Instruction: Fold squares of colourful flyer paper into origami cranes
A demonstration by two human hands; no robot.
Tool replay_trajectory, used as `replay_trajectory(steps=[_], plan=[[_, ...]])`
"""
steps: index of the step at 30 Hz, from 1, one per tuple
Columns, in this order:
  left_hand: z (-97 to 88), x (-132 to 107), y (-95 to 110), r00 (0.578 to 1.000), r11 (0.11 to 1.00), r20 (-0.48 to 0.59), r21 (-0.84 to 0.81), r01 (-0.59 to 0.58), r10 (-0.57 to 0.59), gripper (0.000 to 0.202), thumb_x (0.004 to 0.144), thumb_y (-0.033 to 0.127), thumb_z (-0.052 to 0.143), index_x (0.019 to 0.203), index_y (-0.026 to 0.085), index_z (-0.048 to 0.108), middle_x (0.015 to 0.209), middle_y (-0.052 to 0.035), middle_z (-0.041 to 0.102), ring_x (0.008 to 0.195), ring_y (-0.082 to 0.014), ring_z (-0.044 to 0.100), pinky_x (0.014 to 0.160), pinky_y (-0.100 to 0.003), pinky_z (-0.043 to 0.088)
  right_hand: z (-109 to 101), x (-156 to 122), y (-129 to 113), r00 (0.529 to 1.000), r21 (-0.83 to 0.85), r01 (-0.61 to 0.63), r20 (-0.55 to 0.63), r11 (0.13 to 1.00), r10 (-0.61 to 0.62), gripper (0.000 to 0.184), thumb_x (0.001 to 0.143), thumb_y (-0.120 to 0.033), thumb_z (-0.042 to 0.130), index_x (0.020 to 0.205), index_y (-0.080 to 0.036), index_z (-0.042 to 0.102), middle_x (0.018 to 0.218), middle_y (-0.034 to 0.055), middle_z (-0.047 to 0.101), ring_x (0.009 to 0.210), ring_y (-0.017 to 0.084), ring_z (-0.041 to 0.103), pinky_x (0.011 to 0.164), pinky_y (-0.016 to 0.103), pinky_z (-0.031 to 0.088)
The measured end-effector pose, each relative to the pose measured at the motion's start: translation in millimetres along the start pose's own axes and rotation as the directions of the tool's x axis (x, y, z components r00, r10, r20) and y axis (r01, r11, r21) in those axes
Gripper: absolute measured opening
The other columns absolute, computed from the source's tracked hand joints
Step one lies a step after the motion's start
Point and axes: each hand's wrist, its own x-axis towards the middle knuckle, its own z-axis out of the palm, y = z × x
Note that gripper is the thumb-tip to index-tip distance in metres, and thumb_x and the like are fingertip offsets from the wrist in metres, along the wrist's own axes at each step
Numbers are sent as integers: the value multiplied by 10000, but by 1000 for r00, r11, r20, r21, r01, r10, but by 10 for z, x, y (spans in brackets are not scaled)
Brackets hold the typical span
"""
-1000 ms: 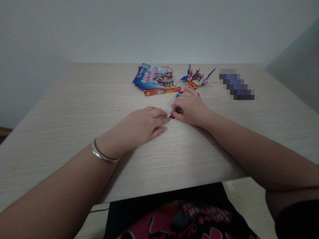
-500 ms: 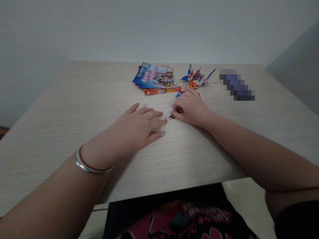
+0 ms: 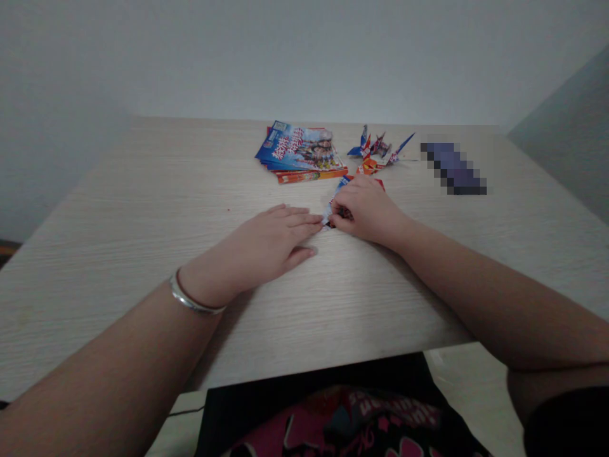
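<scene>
A small piece of folded printed paper (image 3: 340,185), blue, white and red, lies on the table, mostly covered by my right hand (image 3: 368,206). The fingers of that hand are curled and pressed on the paper, thumb close to the index finger. From the left comes my left hand (image 3: 273,244), palm down and flat, its fingers stretched out and close together. Its fingertips touch the paper's lower left corner, while the thumb rests apart on the table.
Behind the paper lies a fanned stack of printed leaflets (image 3: 304,149). Folded paper cranes (image 3: 373,152) stand to its right. Farther right is a dark bluish object (image 3: 454,168), blurred into blocks. The pale wooden table (image 3: 157,190) meets a wall at the back.
My left hand has drawn its spread fingers together and moved slightly up and right onto the paper's corner. My right hand stays in nearly the same place on the paper.
</scene>
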Motion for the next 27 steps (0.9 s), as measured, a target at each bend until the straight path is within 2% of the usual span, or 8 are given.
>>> replay_trajectory(steps=[4, 7, 10, 15, 20, 23, 27], plan=[[30, 29, 51, 1000, 997, -27, 81, -9, 11, 496, 1050, 397, 499, 1438, 96, 571, 1491, -165, 591, 1371, -312, 556, 1207, -488, 379, -10, -9, 20, 1000, 26, 15, -10, 1000, -14, 186, 904, -315, 612, 869, -178, 733, 883, 88, 740, 938, 267, 568, 942, 407, 356], [5, 53, 82, 1000, 994, -19, 106, -17, 19, 446, 1034, 387, 530, 1402, 144, 600, 1471, -138, 612, 1333, -322, 580, 1172, -512, 415, 0, -16, 50, 1000, 52, 12, -27, 999, -10, 172, 902, -332, 631, 861, -190, 719, 858, 73, 729, 923, 260, 562, 946, 401, 347], [-29, 65, 105, 1000, 993, -13, 122, -11, 12, 411, 1040, 364, 509, 1389, 171, 611, 1497, -117, 595, 1347, -325, 570, 1160, -530, 425, 10, -23, 95, 997, 78, -17, -73, 997, 22, 192, 876, -375, 686, 925, -191, 707, 934, 78, 729, 958, 266, 573, 964, 402, 349], [-58, 67, 124, 1000, 994, -4, 111, -17, 18, 444, 1063, 377, 443, 1391, 126, 606, 1441, -142, 633, 1325, -315, 585, 1150, -478, 446, -38, -58, 198, 990, 54, -114, -82, 992, 118, 411, 803, -496, 769, 1032, -168, 678, 1100, 131, 707, 1045, 315, 581, 942, 418, 383], [-58, 76, 132, 1000, 995, -17, 99, -23, 25, 442, 1055, 369, 456, 1406, 133, 585, 1496, -137, 591, 1351, -309, 562, 1154, -476, 444, -175, -158, 348, 973, 19, -219, -72, 975, 220, 504, 761, -532, 797, 1089, -176, 658, 1141, 136, 700, 1061, 336, 604, 909, 433, 425], [-61, 82, 138, 999, 996, -19, 89, -27, 29, 442, 1060, 371, 439, 1404, 132, 579, 1467, -148, 608, 1321, -315, 577, 1133, -481, 460, -255, -202, 443, 958, 10, -288, -17, 958, 288, 571, 720, -610, 803, 1068, -177, 667, 1123, 140, 711, 1047, 348, 631, 873, 449, 460], [-66, 88, 141, 999, 996, -33, 85, -35, 38, 422, 1055, 381, 445, 1363, 135, 596, 1404, -158, 642, 1286, -319, 591, 1118, -489, 462, -325, -202, 492, 912, 35, -407, 59, 913, 405, 673, 640, -600, 849, 1125, -179, 646, 1129, 145, 719, 965, 323, 664, 787, 440, 505]])
